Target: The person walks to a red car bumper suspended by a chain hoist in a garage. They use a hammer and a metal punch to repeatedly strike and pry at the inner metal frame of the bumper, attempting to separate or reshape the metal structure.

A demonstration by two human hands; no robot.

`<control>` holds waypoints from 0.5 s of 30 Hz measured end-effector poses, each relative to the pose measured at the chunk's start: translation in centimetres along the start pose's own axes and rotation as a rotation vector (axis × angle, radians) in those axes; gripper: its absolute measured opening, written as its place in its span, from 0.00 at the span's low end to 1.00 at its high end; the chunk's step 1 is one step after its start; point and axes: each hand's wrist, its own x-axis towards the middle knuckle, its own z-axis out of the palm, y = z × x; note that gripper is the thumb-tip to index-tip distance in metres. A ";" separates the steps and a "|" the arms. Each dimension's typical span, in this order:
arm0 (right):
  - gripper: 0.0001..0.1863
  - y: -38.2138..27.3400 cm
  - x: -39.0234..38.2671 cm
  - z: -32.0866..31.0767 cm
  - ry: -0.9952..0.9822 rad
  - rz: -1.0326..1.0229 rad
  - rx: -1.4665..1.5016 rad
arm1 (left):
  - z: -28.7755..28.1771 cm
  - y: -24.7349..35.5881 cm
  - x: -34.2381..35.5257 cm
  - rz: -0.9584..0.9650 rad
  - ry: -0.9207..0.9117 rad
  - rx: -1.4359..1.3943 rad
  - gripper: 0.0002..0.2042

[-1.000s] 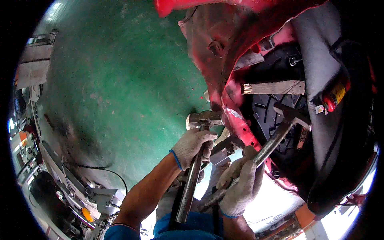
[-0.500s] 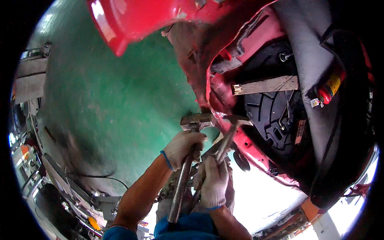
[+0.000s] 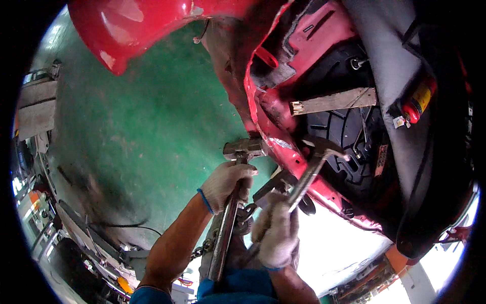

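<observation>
My left hand (image 3: pixel 229 185), in a white knit glove, is closed round the metal handle of a sledgehammer, just below its head. The sledgehammer head (image 3: pixel 244 148) is up against the outer side of the dented red car body edge (image 3: pixel 283 150). My right hand (image 3: pixel 277 232), gloved too, grips a smaller hammer (image 3: pixel 307 183) with a thin, pointed head. That head hangs over the inner side of the red edge, above the dark trunk well; whether it touches anything I cannot tell. A chain and a dark metal clamp (image 3: pixel 276 186) are beside my hands, partly hidden.
Across the black trunk well lies a wooden block (image 3: pixel 336 101). A red and yellow canister (image 3: pixel 420 103) rests on the grey lining (image 3: pixel 377 35) at the right. A red body panel (image 3: pixel 134 28) juts in at the upper left, above the green floor (image 3: pixel 147 106). Equipment lines the left side.
The smaller hammer's head has swung right, away from the red edge and over the trunk well. The sledgehammer stays by the edge. My view has shifted slightly, showing the car body further left.
</observation>
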 end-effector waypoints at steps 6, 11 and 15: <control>0.11 0.4 -0.6 -0.7 -0.042 0.120 0.135 | 0.5 -1.0 -0.7 -0.023 -0.002 -0.054 0.12; 0.11 3.7 1.0 -1.0 -0.035 0.134 -0.058 | -0.1 -1.8 0.8 -0.058 -0.027 -0.041 0.11; 0.09 1.8 0.3 -1.5 -0.035 0.097 0.132 | -0.3 -2.2 1.3 -0.115 -0.108 -0.096 0.11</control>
